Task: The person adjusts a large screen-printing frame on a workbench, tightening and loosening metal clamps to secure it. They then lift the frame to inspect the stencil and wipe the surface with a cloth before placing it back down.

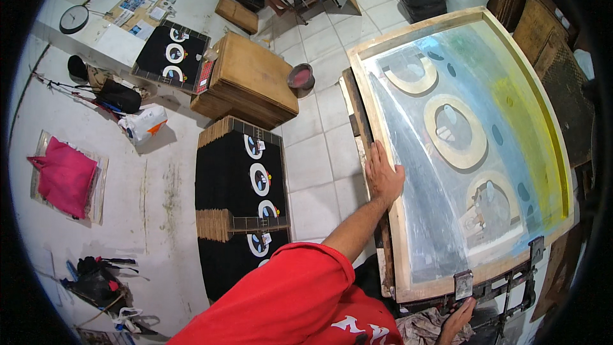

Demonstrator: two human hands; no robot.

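Screen frame point(397, 243) at right, long axis running near to far.
Far end leans left; near end at metal clamp point(463, 285). Left hand point(385, 174) rests on left rail, fingers extended away; right hand point(458, 319) beside cloth point(421, 328), grip unclear.

One wooden-framed screen point(440, 207) is seen, on which three pale rings point(465, 157) are counted; two metal clamps point(463, 284), one left hand point(385, 177), one right hand point(456, 321), one round clock point(75, 19) and one bucket point(301, 76) are counted.
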